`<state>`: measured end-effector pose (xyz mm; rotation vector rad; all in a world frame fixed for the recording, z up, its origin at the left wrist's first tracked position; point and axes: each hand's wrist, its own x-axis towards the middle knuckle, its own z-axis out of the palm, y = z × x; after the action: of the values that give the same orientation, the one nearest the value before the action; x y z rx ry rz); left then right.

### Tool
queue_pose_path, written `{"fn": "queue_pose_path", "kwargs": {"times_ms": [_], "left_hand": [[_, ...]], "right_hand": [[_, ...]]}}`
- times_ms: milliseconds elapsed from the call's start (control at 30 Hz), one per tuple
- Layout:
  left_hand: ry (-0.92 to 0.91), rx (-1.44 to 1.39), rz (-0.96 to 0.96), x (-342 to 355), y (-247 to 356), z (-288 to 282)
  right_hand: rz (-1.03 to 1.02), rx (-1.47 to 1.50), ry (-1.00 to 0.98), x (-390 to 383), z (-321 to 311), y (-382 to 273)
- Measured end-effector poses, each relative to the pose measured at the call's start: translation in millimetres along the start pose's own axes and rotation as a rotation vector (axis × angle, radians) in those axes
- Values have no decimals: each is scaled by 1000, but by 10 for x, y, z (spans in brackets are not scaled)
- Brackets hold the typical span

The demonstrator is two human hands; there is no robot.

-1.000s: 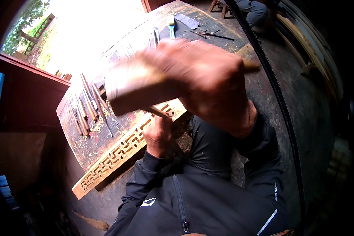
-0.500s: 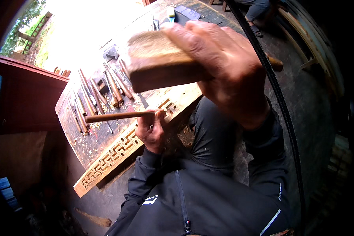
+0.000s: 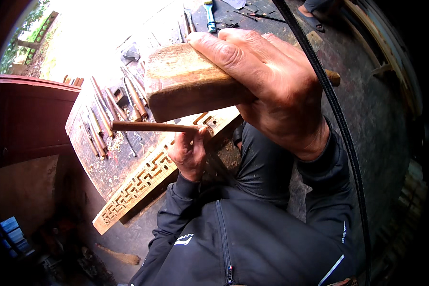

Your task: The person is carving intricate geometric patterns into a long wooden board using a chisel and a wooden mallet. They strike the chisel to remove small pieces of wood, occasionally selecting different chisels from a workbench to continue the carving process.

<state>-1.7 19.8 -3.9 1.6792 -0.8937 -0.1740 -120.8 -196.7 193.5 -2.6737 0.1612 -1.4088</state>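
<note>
A mallet (image 3: 190, 83) is clamped in the right hand (image 3: 276, 86), its block head turned towards nine o'clock and a stub of handle left showing at the hand's three o'clock side. A chisel (image 3: 152, 126) is pinched in the fingers of the left hand (image 3: 188, 155), its butt pointing to nine o'clock; the blade is hidden by the fingers. The two hands are held apart. The board (image 3: 152, 169), cut with a pattern of slots, is laid along the edge of the bench (image 3: 107, 176), running from eight o'clock towards two. Whether the mallet's head touches the chisel cannot be told. From here, the thumb or knuckles could be struck if a blow were landed off the butt. The walls between slots look thin and could be split if the edge were driven too deep or levered sideways. The board could also be shifted by a hard knock, since no clamp is seen on it. Loose tools (image 3: 100, 124), lying between nine and ten o'clock, could be jostled by the same shaking.
</note>
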Motion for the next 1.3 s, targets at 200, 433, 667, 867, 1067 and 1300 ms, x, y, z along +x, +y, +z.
{"fn": "queue_pose_path", "kwargs": {"times_ms": [200, 433, 667, 867, 1067, 1300], "left_hand": [[-12, -15, -37, 36, 146, -19], [-16, -5, -38, 57, 188, -8], [-17, -2, 2, 89, 233, 8], [-14, 175, 155, 114, 76, 16], [18, 316, 329, 209, 158, 64], [34, 332, 409, 247, 184, 104]], "right_hand": [[-17, -28, 33, -19, 93, 46], [-23, -53, 41, -15, 87, 58], [-99, -128, 137, 5, 198, 149], [-7, -19, 24, 117, 38, 1], [-75, -8, 49, 478, -43, 107], [-92, -21, 25, 653, -15, 72]]}}
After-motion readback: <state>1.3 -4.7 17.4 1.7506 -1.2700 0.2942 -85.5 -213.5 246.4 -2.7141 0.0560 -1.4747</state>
